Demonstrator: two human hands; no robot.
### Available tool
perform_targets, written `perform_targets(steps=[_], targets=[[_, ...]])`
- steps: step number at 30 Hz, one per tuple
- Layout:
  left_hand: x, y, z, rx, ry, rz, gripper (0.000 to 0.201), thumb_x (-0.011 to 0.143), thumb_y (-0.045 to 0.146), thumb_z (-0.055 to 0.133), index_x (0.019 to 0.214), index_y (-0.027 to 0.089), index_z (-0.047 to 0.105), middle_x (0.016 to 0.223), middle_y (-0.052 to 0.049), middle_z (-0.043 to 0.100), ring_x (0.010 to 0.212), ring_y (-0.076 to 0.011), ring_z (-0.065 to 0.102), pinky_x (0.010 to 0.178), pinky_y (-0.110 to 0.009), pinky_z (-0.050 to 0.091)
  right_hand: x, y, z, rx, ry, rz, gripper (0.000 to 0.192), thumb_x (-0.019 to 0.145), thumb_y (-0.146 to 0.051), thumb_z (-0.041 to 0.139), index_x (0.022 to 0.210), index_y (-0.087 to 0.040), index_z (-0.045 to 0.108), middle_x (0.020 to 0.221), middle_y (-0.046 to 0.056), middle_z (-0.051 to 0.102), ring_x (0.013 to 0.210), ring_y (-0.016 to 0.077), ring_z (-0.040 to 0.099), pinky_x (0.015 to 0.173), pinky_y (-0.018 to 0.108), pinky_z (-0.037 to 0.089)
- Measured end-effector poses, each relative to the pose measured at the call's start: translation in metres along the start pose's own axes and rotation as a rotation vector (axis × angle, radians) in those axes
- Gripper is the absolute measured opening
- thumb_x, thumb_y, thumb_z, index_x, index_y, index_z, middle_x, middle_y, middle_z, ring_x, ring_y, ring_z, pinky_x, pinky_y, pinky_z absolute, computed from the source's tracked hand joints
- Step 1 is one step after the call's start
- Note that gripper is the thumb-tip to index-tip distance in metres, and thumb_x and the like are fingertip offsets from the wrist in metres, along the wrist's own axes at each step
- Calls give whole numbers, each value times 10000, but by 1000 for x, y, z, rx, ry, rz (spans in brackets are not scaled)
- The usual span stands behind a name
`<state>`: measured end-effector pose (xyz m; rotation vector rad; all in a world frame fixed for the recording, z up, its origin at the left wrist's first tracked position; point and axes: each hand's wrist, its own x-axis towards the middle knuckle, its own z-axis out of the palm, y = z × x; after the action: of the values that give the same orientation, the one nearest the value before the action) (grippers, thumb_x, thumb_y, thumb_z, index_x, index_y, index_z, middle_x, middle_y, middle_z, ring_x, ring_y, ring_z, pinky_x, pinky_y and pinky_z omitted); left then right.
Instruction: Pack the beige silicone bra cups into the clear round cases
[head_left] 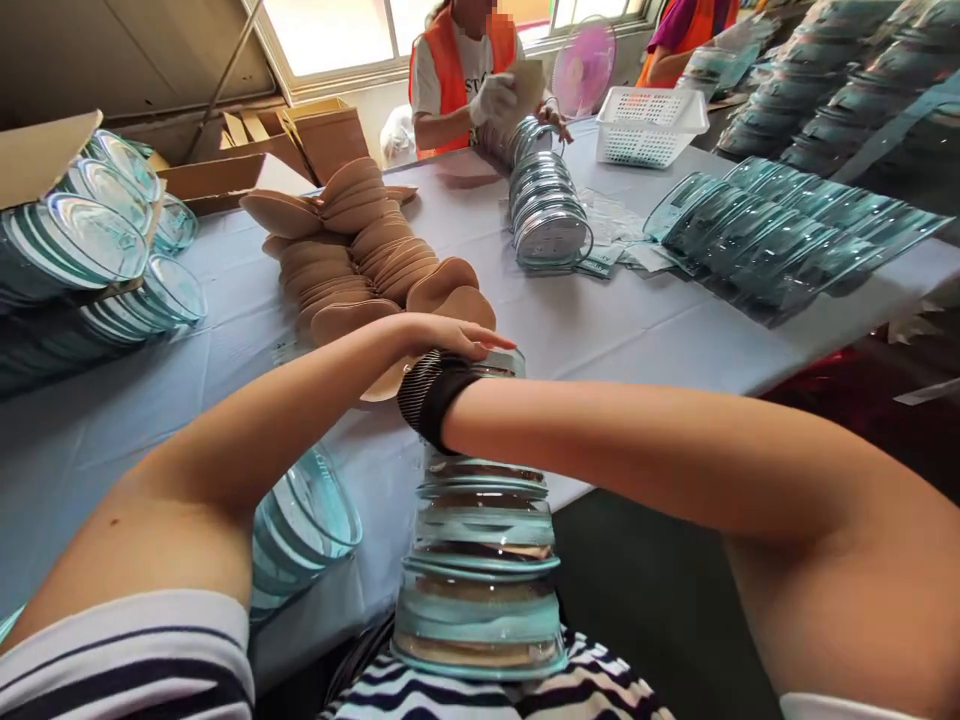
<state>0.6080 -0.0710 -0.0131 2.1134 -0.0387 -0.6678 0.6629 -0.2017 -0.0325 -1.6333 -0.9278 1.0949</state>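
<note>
A long row of nested clear teal plastic cases (480,560), with tan inserts inside, runs from my striped top out to the table edge. My left hand (457,335) lies over the far end of this row, its fingers bent down onto a clear plastic case (506,362). The right forearm crosses over the row, and a dark striped cuff (435,400) covers its wrist. My right hand's fingers are hidden behind the cuff and the left hand. Just beyond both hands lie piled tan moulded cups (352,260).
More teal cases (300,530) stand by my left arm, and others (82,240) fill the left side. Another row of cases (551,225) and nested trays (780,235) lie across the table. A white basket (651,125) stands at the back, near a person in an orange vest (442,75).
</note>
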Motion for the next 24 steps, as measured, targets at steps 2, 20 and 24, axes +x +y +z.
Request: perform_targets(steps=[2, 20, 24], targets=[[-6, -2, 6, 65, 82, 3, 642, 775, 415, 619, 1397, 262, 583, 1377, -29, 598, 1282, -277, 510, 1096, -325, 384, -6, 0, -6, -17, 13, 35, 292, 939, -166, 502, 652, -122, 535, 542, -96, 456, 561, 29, 479, 665, 176, 433], [-34, -8, 50, 533, 385, -77, 759, 814, 712, 564, 1490, 403, 410, 1519, -78, 358, 1403, -364, 313, 1143, -550, 289, -118, 126, -13, 301, -324, 617, 318, 605, -363, 756, 778, -160, 582, 538, 4, 543, 481, 132, 525, 386, 211, 405], [-32, -8, 47, 555, 372, -62, 764, 795, 723, 585, 1477, 416, 426, 1494, -73, 389, 1364, -368, 360, 1128, -554, 308, -136, 105, -21, 298, -246, 543, 387, 638, -455, 741, 616, -175, 475, 543, -53, 414, 473, 62, 390, 409, 202, 425]])
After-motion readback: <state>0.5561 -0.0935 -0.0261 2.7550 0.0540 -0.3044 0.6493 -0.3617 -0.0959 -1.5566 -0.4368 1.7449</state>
